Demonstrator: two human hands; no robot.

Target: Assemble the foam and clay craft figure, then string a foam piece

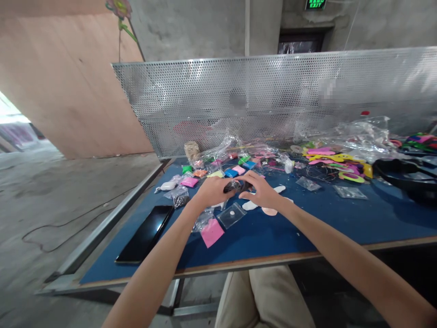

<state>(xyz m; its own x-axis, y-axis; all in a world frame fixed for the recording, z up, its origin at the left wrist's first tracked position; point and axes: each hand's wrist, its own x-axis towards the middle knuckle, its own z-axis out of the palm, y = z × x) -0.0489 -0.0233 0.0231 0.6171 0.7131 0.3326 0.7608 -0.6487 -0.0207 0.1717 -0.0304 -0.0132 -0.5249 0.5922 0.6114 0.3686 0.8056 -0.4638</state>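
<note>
Above the blue table [252,248], my left hand [214,191] and my right hand [260,189] meet around a dark grey, shiny packet [235,186]. Fingers of both hands are closed on it, and they partly cover it, so its contents cannot be made out. Just below the hands lies a small clear zip bag [232,216] with a white round bit on it. A pink square packet [212,233] is nearer the front edge. White flat pieces [251,206] and a peach-coloured piece [269,211] lie under my right hand and wrist.
At the left lies a black phone-like slab [145,234]. Behind my hands are several coloured packets, such as a blue one [231,173] and a pink one [189,181]. Colourful flat cut-outs [336,158] and a black bowl-like thing [403,175] are at right. A perforated metal panel [273,100] borders the back.
</note>
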